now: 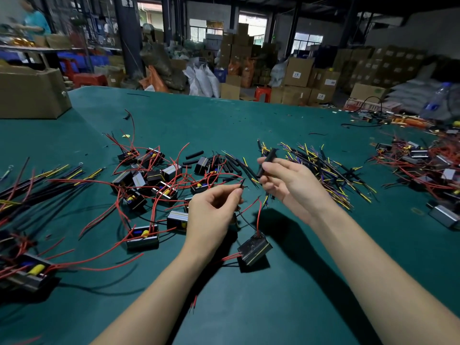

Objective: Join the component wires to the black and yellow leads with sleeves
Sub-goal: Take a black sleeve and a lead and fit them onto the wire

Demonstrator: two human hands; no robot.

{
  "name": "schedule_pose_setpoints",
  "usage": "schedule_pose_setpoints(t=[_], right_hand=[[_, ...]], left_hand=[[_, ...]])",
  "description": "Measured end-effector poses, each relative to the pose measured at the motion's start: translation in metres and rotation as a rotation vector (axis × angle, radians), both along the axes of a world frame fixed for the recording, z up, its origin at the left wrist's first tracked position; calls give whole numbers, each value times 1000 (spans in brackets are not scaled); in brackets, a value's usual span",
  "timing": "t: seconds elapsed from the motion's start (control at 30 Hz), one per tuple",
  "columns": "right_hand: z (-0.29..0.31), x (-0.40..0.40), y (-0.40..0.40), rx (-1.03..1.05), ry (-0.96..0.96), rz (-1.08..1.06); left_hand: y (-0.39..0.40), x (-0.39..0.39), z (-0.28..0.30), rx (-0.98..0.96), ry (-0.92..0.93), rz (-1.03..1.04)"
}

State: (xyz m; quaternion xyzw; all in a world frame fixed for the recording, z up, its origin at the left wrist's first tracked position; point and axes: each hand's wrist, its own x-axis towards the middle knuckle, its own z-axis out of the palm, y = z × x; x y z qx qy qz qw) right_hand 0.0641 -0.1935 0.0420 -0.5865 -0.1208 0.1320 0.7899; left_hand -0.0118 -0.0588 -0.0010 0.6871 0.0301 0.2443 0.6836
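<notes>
Holding now: a thin black wire (242,183) pinched in the left hand (211,215)
Right hand (291,181): fingers gripping a black sleeve (266,161)
Component (254,248): lying on the green counter (286,282) below both hands, its red wire (258,215) rising
Leads (323,168): heaped beyond the right hand

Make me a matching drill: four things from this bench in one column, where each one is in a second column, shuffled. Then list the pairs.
Things:
1. black sleeve
2. thin black wire end
3. cardboard box
4. black and yellow leads

Places:
A. far left on the table
B. pinched by the left hand
C. held in the right hand
D. heaped beyond the right hand

Pairs: 1-C, 2-B, 3-A, 4-D
</notes>
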Motion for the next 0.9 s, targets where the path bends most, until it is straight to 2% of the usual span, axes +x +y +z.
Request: schedule_pose_setpoints(t=[0.17, 0.43, 0.63, 0.9], right_hand=[[-9, -18, -1, 24, -100, -53], [-15, -15, -2, 77, -106, -110], [-16, -18, 2, 37, -120, -92], [-18, -18, 4, -140, -234, -65]], left_hand=[[-1, -1, 0, -11, 6, -9], [-2, -2, -1, 4, -8, -23], [-1, -4, -2, 19, -8, -30], [-1, -4, -3, 43, -30, -5]])
